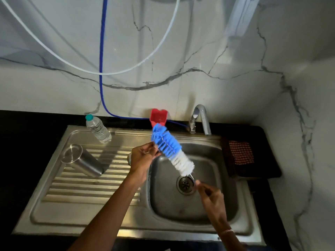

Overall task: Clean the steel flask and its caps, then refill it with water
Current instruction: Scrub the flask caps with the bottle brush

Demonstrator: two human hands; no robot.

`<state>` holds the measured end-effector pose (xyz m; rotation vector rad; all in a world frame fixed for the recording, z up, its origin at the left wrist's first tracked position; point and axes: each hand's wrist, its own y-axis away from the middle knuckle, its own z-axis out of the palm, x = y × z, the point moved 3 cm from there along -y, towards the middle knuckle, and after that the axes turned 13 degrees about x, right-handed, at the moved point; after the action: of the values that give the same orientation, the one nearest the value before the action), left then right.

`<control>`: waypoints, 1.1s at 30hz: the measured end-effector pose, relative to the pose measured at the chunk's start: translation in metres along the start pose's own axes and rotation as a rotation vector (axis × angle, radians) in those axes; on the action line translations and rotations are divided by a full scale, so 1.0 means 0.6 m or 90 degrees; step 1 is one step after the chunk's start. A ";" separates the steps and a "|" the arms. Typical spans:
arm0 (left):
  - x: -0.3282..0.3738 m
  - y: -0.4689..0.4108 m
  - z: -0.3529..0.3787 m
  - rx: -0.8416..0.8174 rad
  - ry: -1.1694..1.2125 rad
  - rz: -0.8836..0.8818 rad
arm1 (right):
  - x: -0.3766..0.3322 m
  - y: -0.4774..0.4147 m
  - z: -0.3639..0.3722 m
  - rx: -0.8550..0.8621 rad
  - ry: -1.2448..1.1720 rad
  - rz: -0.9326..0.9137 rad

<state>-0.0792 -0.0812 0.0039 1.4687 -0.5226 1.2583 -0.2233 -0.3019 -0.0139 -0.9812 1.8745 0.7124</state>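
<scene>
Head view: steel flask (pixel 85 163) lies on its side on the drainboard (pixel 76 192), toward that board's back-left corner. Its long axis runs from back-left to front-right across the ribs, with one round end facing back-left. Cannot tell whether that end is mouth or base. No cap is on it that I can make out. A small metallic thing shows just behind the left hand (pixel 142 157); cannot tell what it is.

Bottle brush (pixel 170 145) hangs slantwise over the basin (pixel 181 211), blue bristles toward the back edge, white bristles toward the drain. Right hand (pixel 211 195) pinches the bare wire stem at the low end. Left hand has its fingertips drawn together at the edge of the blue bristles and appears to pinch them.

Key relation: flask is to the left of the left hand, near but apart. The right hand is well apart from it, across the basin. Judgement: the left hand is the one to fetch the flask, and the brush must line up with the flask's long axis to enter.

Clear plastic water bottle (pixel 98 131) stands at the drainboard's back edge, teal cap on. Its label is not readable. No other writing or brand seen.
</scene>
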 end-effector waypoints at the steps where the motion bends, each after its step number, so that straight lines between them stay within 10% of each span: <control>1: -0.010 0.008 0.008 -0.017 -0.022 0.017 | -0.006 -0.005 0.006 0.004 -0.005 -0.015; 25: -0.074 0.046 0.036 -0.075 -0.128 0.041 | 0.028 -0.018 -0.033 0.064 0.289 -0.116; 33: -0.047 0.026 0.001 -0.168 0.011 0.004 | 0.053 0.005 -0.060 -0.010 0.126 -0.121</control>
<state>-0.1021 -0.0954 -0.0144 1.2341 -0.6561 1.1579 -0.2509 -0.3393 -0.0256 -1.2601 1.9138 0.5334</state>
